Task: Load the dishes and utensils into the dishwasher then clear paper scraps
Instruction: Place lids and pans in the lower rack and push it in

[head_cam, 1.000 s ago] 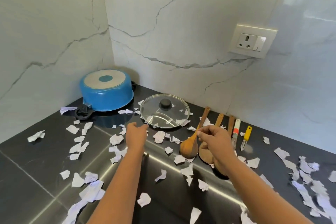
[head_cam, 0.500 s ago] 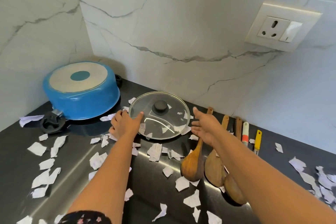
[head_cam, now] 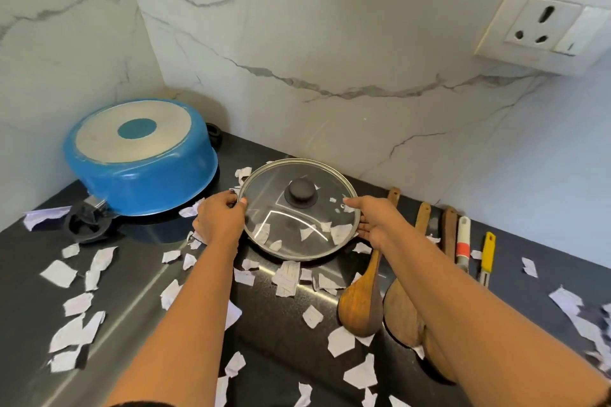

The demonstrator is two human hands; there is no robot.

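— On the dark counter (head_cam: 139, 261), how far along is this?
— Barely begun, I'd judge. The left hand (head_cam: 220, 220) curls its fingers on the left rim of the round glass lid with black knob (head_cam: 299, 211); the right hand (head_cam: 373, 220) grips its right rim.
— What's left?
— Left of the lid, the upturned blue pot (head_cam: 142, 172); right of it, wooden spoons (head_cam: 360, 301); torn white paper scraps (head_cam: 59, 273) all round. No dishwasher shows.

bright, soft light | glare streak on counter (head_cam: 132, 311) | wide-angle bowing | paper scraps (head_cam: 589, 331) blurred far right
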